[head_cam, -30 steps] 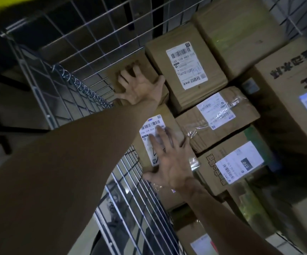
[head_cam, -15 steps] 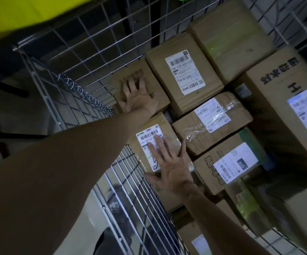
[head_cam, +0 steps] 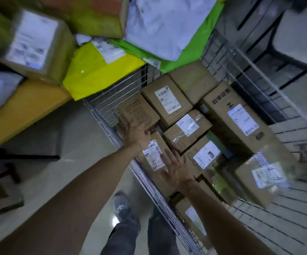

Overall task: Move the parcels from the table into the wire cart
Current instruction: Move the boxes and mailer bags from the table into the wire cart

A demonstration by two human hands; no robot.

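Note:
The wire cart (head_cam: 101, 102) holds several brown cardboard parcels. My left hand (head_cam: 137, 133) reaches over the cart's near wall, its fingers at the front edge of an unlabelled box (head_cam: 139, 112). My right hand (head_cam: 176, 167) is spread flat with straight fingers beside the white label of a labelled box (head_cam: 153, 156); it grips nothing. On the yellow table (head_cam: 20, 115) at the upper left lie more parcels: a brown labelled box (head_cam: 36, 43), a yellow bag (head_cam: 95, 70), a green bag (head_cam: 195, 52) and a white bag (head_cam: 165, 24).
A tall box (head_cam: 235, 118) with printed characters lies along the cart's right side. Another labelled box (head_cam: 265, 179) sits at the cart's near right. My feet (head_cam: 121, 207) stand on the pale floor left of the cart. A dark stool (head_cam: 11, 168) stands under the table.
The view has pulled back and up, so the table and its parcels have come into sight. My left hand has slid back from the top of the unlabelled box to its edge.

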